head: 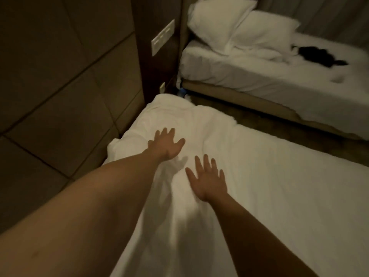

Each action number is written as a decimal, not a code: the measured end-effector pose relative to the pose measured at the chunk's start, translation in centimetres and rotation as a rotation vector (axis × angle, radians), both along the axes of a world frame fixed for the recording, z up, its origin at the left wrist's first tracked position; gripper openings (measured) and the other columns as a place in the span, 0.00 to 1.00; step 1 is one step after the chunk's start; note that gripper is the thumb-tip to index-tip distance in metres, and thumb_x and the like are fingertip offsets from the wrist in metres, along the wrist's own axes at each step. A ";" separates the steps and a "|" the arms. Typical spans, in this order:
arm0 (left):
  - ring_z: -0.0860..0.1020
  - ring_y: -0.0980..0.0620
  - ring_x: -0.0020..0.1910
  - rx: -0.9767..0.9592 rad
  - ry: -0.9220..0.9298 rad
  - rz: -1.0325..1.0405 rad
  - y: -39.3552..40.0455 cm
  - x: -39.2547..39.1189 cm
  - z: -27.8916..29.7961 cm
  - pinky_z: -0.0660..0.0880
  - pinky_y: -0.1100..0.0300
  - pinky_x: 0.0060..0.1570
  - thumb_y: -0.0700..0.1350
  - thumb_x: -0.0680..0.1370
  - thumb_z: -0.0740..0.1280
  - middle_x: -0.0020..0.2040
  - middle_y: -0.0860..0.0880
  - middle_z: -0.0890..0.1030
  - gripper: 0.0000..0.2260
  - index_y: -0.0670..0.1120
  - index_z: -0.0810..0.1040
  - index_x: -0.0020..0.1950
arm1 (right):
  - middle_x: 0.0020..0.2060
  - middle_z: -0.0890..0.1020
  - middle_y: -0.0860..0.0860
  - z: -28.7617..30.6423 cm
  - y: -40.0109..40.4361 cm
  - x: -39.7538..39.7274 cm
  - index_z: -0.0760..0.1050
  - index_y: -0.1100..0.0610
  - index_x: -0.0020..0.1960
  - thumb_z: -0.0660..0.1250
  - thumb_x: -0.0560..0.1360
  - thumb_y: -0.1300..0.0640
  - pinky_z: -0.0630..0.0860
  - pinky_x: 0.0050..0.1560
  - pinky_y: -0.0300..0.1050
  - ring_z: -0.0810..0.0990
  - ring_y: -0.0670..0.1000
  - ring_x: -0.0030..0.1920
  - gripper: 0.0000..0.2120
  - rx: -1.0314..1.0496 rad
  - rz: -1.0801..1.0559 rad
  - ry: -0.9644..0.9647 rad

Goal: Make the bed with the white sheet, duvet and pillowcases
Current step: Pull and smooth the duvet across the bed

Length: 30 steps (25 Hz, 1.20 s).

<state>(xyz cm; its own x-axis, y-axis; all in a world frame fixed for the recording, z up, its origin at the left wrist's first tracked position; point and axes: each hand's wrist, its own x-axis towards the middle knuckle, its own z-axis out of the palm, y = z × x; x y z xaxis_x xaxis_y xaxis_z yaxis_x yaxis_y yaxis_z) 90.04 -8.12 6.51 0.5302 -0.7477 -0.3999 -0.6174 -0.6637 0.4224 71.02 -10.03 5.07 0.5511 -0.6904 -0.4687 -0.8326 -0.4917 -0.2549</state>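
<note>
Padded wall bounds the bed at frame left; open floor strip separates the second bed, upper right.

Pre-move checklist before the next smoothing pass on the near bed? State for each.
1. Left hand free, fingers spread, nothing held: ok.
2. Right hand free, fingers spread, nothing held: ok.
3. White cloth cover on the near bed smooth at the head end: not ok, creases and a bunched lump beyond the left hand.
4. Cover flat on the right-hand stretch: ok, no folds visible there.
5. Pillows in place on the near bed: not ok, none visible; two white pillows lie on the far bed.
6. Hands in contact with the cover: cannot tell, shadows beneath suggest they may be just above it.
</note>
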 end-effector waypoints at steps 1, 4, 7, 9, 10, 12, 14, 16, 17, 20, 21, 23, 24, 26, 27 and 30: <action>0.46 0.43 0.81 -0.023 -0.027 -0.028 1.0 -2.0 2.2 0.50 0.40 0.76 0.67 0.81 0.52 0.83 0.49 0.48 0.34 0.53 0.49 0.83 | 0.80 0.36 0.47 2.3 1.4 -2.0 0.38 0.44 0.81 0.39 0.81 0.32 0.37 0.78 0.59 0.34 0.53 0.80 0.33 -0.047 0.004 0.001; 0.48 0.43 0.81 -0.077 -0.052 -0.114 4.3 -9.5 9.7 0.53 0.39 0.75 0.66 0.81 0.53 0.83 0.49 0.50 0.33 0.54 0.51 0.82 | 0.80 0.35 0.47 9.6 4.9 -8.9 0.37 0.43 0.81 0.38 0.81 0.32 0.37 0.78 0.58 0.33 0.53 0.79 0.33 -0.088 -0.064 0.008; 0.49 0.43 0.81 -0.103 -0.180 -0.276 8.1 -18.1 16.3 0.54 0.38 0.74 0.67 0.81 0.53 0.83 0.49 0.50 0.33 0.55 0.50 0.82 | 0.81 0.37 0.49 15.7 8.8 -16.3 0.37 0.44 0.81 0.38 0.80 0.32 0.38 0.78 0.60 0.34 0.54 0.80 0.33 -0.151 -0.131 0.027; 0.50 0.43 0.81 -0.134 -0.213 -0.331 10.9 -23.2 19.8 0.54 0.38 0.75 0.67 0.81 0.53 0.83 0.48 0.51 0.33 0.54 0.50 0.82 | 0.81 0.39 0.50 19.2 11.7 -20.9 0.38 0.44 0.81 0.38 0.80 0.31 0.38 0.77 0.62 0.36 0.56 0.80 0.34 -0.193 -0.162 0.061; 0.51 0.43 0.81 -0.156 -0.215 -0.337 12.4 -25.7 21.3 0.55 0.39 0.74 0.67 0.81 0.53 0.83 0.48 0.52 0.34 0.53 0.50 0.82 | 0.81 0.39 0.50 20.9 13.4 -23.2 0.38 0.44 0.81 0.38 0.80 0.30 0.39 0.77 0.62 0.36 0.56 0.80 0.34 -0.221 -0.188 0.075; 0.52 0.43 0.80 -0.200 -0.213 -0.385 15.5 -30.5 23.7 0.55 0.39 0.74 0.67 0.81 0.53 0.82 0.48 0.53 0.34 0.52 0.51 0.82 | 0.81 0.39 0.50 23.9 17.0 -28.1 0.39 0.44 0.81 0.39 0.80 0.30 0.39 0.77 0.63 0.36 0.57 0.80 0.35 -0.259 -0.247 0.078; 0.53 0.43 0.80 -0.246 -0.233 -0.444 18.6 -34.6 25.2 0.56 0.39 0.74 0.67 0.81 0.54 0.82 0.48 0.53 0.34 0.52 0.52 0.82 | 0.81 0.40 0.50 25.9 20.7 -32.5 0.39 0.44 0.82 0.39 0.80 0.30 0.39 0.77 0.62 0.37 0.57 0.80 0.35 -0.298 -0.289 0.081; 0.54 0.44 0.80 -0.303 -0.222 -0.478 21.6 -37.8 26.2 0.57 0.38 0.74 0.67 0.80 0.54 0.82 0.48 0.54 0.34 0.52 0.52 0.82 | 0.81 0.39 0.50 26.9 24.6 -36.2 0.39 0.44 0.81 0.39 0.80 0.30 0.39 0.77 0.62 0.37 0.57 0.80 0.35 -0.325 -0.332 0.083; 0.54 0.43 0.80 -0.319 -0.214 -0.499 23.3 -39.2 26.6 0.57 0.38 0.74 0.67 0.80 0.54 0.82 0.48 0.55 0.34 0.52 0.53 0.82 | 0.81 0.39 0.50 27.2 26.8 -37.9 0.39 0.44 0.81 0.39 0.80 0.30 0.39 0.77 0.62 0.37 0.56 0.80 0.35 -0.333 -0.358 0.084; 0.57 0.42 0.79 -0.309 -0.202 -0.528 28.9 -41.3 25.7 0.59 0.37 0.73 0.67 0.80 0.55 0.82 0.48 0.56 0.34 0.52 0.54 0.82 | 0.81 0.39 0.50 27.2 33.2 -40.9 0.38 0.44 0.81 0.39 0.80 0.30 0.39 0.77 0.62 0.36 0.56 0.80 0.35 -0.338 -0.391 0.080; 0.57 0.42 0.79 -0.292 -0.202 -0.522 30.9 -41.5 24.8 0.59 0.37 0.73 0.67 0.80 0.55 0.81 0.48 0.57 0.34 0.52 0.54 0.81 | 0.81 0.38 0.50 26.8 35.1 -41.3 0.38 0.44 0.81 0.39 0.80 0.30 0.38 0.77 0.62 0.36 0.56 0.80 0.35 -0.344 -0.388 0.072; 0.57 0.42 0.79 -0.249 -0.193 -0.482 35.1 -40.9 22.6 0.59 0.38 0.72 0.67 0.80 0.55 0.81 0.48 0.57 0.34 0.52 0.54 0.81 | 0.80 0.37 0.49 25.5 39.1 -41.4 0.37 0.44 0.81 0.39 0.80 0.30 0.38 0.77 0.61 0.35 0.55 0.80 0.35 -0.335 -0.361 0.063; 0.57 0.42 0.79 -0.227 -0.177 -0.458 37.3 -40.2 21.5 0.59 0.39 0.72 0.67 0.80 0.55 0.81 0.48 0.57 0.34 0.51 0.54 0.81 | 0.80 0.36 0.49 24.6 40.8 -41.2 0.37 0.44 0.81 0.39 0.80 0.30 0.37 0.78 0.61 0.34 0.55 0.80 0.35 -0.320 -0.332 0.063; 0.55 0.43 0.79 -0.176 -0.172 -0.424 41.5 -38.5 19.2 0.58 0.40 0.72 0.67 0.80 0.55 0.82 0.48 0.55 0.35 0.51 0.54 0.82 | 0.80 0.35 0.48 22.4 43.6 -40.2 0.36 0.44 0.81 0.39 0.80 0.30 0.36 0.78 0.60 0.33 0.54 0.79 0.35 -0.299 -0.291 0.069; 0.53 0.43 0.80 -0.147 -0.177 -0.402 43.6 -37.1 18.0 0.57 0.40 0.73 0.67 0.80 0.55 0.82 0.48 0.54 0.35 0.51 0.53 0.82 | 0.80 0.34 0.48 21.3 44.7 -39.3 0.36 0.44 0.81 0.39 0.80 0.30 0.36 0.78 0.60 0.33 0.54 0.79 0.35 -0.290 -0.271 0.064; 0.49 0.44 0.80 -0.067 -0.216 -0.324 48.2 -33.0 14.9 0.55 0.40 0.74 0.68 0.80 0.55 0.82 0.49 0.50 0.36 0.52 0.51 0.82 | 0.80 0.34 0.48 17.8 46.6 -36.4 0.35 0.44 0.81 0.39 0.80 0.30 0.36 0.78 0.59 0.33 0.53 0.79 0.35 -0.265 -0.217 0.015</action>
